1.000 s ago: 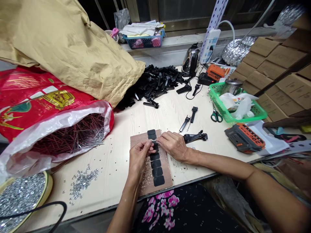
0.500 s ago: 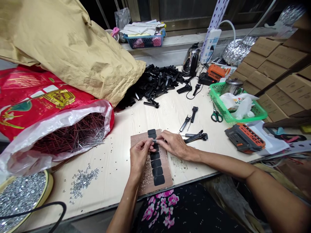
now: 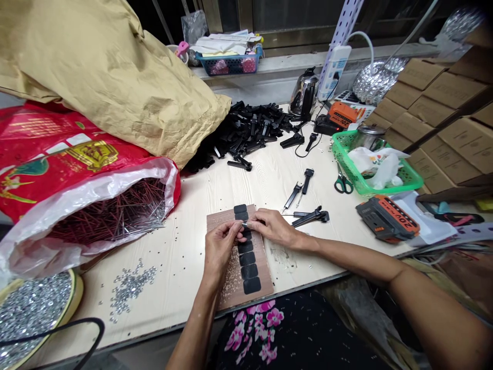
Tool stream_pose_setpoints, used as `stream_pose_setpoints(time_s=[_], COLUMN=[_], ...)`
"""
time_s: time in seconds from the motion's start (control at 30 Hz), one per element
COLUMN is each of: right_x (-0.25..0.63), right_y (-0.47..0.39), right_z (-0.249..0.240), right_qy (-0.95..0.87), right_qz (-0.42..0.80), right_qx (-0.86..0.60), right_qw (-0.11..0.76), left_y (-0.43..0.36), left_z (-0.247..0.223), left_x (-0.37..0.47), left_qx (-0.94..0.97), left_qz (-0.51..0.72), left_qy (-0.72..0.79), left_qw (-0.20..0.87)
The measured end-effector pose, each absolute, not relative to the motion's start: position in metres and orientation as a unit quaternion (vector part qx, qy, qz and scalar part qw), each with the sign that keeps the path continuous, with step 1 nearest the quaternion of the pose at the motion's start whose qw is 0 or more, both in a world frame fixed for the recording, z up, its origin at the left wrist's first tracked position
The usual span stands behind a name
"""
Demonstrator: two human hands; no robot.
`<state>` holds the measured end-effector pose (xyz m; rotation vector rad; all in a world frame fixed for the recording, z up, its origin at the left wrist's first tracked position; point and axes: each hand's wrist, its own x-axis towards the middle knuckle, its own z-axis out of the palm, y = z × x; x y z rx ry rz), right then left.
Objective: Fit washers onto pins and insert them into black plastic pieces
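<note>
Our right hand (image 3: 275, 227) has flattened a little since 1 second ago, its knuckles lower, so that a thin metal rod of the long black plastic clips (image 3: 311, 216) at 3 o'clock now shows; our left hand (image 3: 220, 245) sits nearly where it was. Between the 2 sets of fingertips we see a tiny pale, slim piece (image 3: 245, 224), too small to identify. Our left thumb and forefinger pinch together on it, with the other left fingers curled loosely beneath. Our right thumb and forefinger meet at its 3 o'clock end, nearly touching the left tips; whether they grip it or only touch it, we cannot tell.

Both hands are over a flat brown wood-grain board (image 3: 263, 262), on which a column of black rounded-square pads (image 3: 252, 285) runs from 12 to 6 o'clock, partly hidden by our fingers. Around us on the table, 2 more black clips with metal rods (image 3: 307, 181) lie at 2 o'clock, near the right hand. Well apart, a tangled heap of black clips (image 3: 254, 128) is at 12 o'clock, a red printed sack of thin metal rods (image 3: 92, 154) at 10, and scattered silvery bits (image 3: 131, 288) at 8.
</note>
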<state>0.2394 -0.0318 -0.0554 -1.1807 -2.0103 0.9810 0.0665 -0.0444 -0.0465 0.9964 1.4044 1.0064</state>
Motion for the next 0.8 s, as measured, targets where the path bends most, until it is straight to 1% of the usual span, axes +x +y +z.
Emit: stream_pose_setpoints(time_s=[0.07,0.1,0.23,0.43,0.6,0.8], right_x=[0.238,0.238,0.239,0.252,0.261,0.263], right_y=[-0.030,-0.030,-0.032,-0.027,-0.018,-0.002], right_z=[-0.056,-0.056,-0.056,-0.064,-0.076,-0.079], right_qy=[-0.724,-0.718,-0.762,-0.813,-0.854,-0.882], right_qz=[0.431,0.434,0.337,0.232,0.153,0.119], right_qx=[-0.451,-0.453,-0.432,-0.449,-0.438,-0.399], right_qw=[0.296,0.303,0.345,0.290,0.236,0.221], left_y=[-0.043,-0.043,-0.043,-0.044,-0.046,-0.048], left_z=[-0.048,-0.049,-0.054,-0.055,-0.060,-0.070], left_x=[0.065,0.064,0.064,0.062,0.052,0.050], left_qx=[0.415,0.408,0.388,0.436,0.458,0.519], left_qz=[0.420,0.421,0.429,0.405,0.420,0.421], left_qy=[0.587,0.584,0.579,0.602,0.647,0.669], left_qw=[0.553,0.561,0.574,0.532,0.441,0.326])
